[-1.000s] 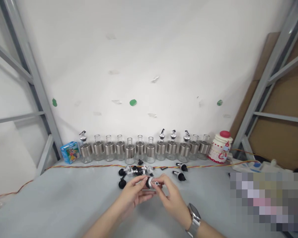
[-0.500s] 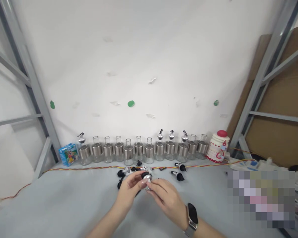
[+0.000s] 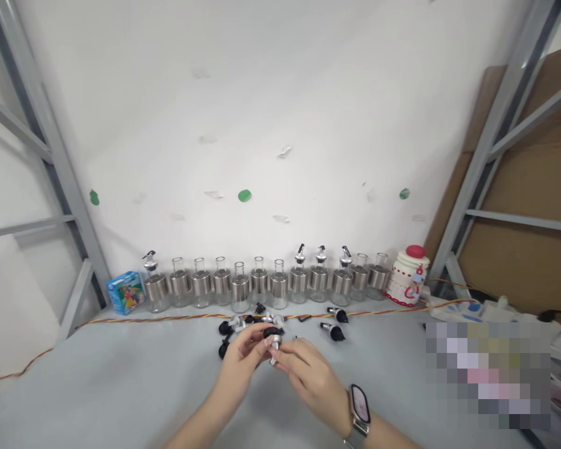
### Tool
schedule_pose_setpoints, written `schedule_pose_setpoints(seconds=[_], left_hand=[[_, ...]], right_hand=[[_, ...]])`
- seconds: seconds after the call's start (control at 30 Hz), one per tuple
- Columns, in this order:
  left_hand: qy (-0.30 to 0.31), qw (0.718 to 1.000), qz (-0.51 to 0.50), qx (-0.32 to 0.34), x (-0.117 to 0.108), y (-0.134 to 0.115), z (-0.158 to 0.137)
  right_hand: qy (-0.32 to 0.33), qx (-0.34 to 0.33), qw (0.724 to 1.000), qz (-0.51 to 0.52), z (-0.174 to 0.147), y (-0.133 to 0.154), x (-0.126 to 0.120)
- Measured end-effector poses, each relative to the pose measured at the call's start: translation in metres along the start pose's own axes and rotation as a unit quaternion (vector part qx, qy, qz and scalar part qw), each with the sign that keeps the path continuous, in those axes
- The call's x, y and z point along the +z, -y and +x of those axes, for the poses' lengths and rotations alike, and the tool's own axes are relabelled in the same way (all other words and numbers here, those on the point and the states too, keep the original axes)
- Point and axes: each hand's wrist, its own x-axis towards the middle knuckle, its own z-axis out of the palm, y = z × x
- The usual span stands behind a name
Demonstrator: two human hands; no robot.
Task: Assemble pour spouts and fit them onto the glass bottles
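Observation:
Both hands are closed around one black-and-silver pour spout [image 3: 275,340], low in the middle of the head view. My left hand [image 3: 242,360] grips its black stopper end from the left. My right hand [image 3: 311,373], with a watch on the wrist, pinches the silver end from the right. Several loose pour spouts lie behind my left hand, partly hidden by it. To the right of them, one spout [image 3: 333,332] lies in front of another [image 3: 338,314]. Along the wall stands a row of glass bottles with steel sleeves [image 3: 240,288]; several bear spouts, like the leftmost bottle [image 3: 156,287].
A blue picture box [image 3: 126,293] stands left of the bottles, and a cream jar with a red lid [image 3: 407,277] stands right. A twisted red-yellow wire [image 3: 168,318] runs across the grey table [image 3: 135,380]. Plastic items and a blurred patch lie at right.
My right fingers have shifted slightly down along the spout, so more of its silver part shows. The watch face has lit up. The whole view has moved slightly.

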Motion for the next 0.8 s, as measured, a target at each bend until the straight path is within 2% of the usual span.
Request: schedule_pose_setpoints(seconds=[0.13, 0.23, 0.3, 0.43, 0.53, 0.8], left_hand=[[-0.044, 0.999, -0.002, -0.012, 0.0, -0.003, -0.001], [-0.046, 0.999, 0.007, -0.004, 0.002, -0.004, -0.003], [-0.034, 0.999, 0.022, 0.009, 0.004, -0.004, -0.005], [-0.039, 0.993, 0.101, 0.044, 0.007, -0.002, -0.01], [-0.038, 0.984, 0.157, 0.075, 0.007, -0.001, -0.011], [-0.022, 0.99, 0.118, 0.08, 0.009, 0.012, -0.013]], right_hand=[[0.006, 0.051, 0.995, 0.086, 0.002, 0.004, -0.003], [-0.041, 0.15, 0.976, 0.153, 0.003, 0.004, -0.003], [-0.048, 0.2, 0.966, 0.156, 0.004, 0.003, -0.002], [0.012, 0.206, 0.969, 0.137, 0.004, 0.0, 0.001], [0.026, 0.204, 0.97, 0.131, 0.003, 0.0, 0.002], [0.042, 0.2, 0.971, 0.125, 0.0, 0.002, 0.004]])
